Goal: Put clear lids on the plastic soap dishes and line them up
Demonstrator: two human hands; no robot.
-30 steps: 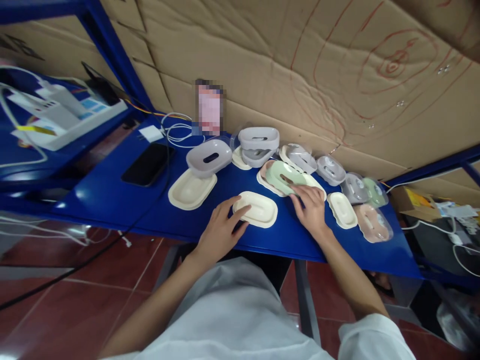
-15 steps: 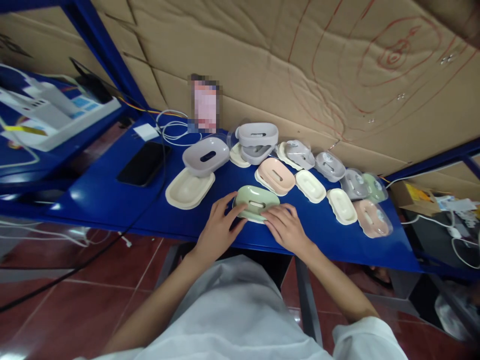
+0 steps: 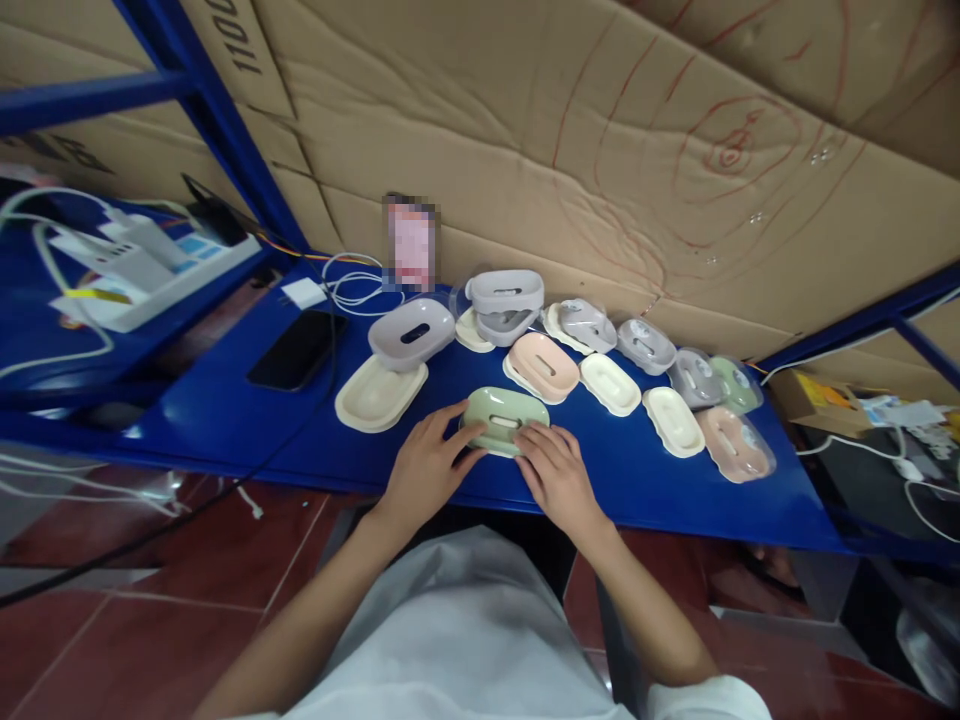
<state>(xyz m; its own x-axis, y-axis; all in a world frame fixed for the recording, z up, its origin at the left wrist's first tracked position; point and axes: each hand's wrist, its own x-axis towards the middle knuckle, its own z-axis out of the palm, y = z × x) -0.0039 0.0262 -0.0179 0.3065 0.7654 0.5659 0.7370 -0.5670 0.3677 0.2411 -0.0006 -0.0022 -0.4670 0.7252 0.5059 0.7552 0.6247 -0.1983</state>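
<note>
Hands (image 3: 421, 458) (image 3: 559, 475) gripping green dish (image 3: 495, 407), oval, slotted (glossy too)

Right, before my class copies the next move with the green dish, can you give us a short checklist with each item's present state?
1. Left hand on the green dish: ok, at its left end, thumb inside the rim.
2. Right hand on the green dish: ok, fingers at its right end.
3. Green dish open side up: ok.
4. Green dish seated squarely on what lies beneath: cannot tell; something pale shows through its slot, but the hands cover both ends.
5. Peach dish free of the hands: ok, just beyond them, untouched.
6. Black cable away from the hands: ok, it runs to their left.
</note>
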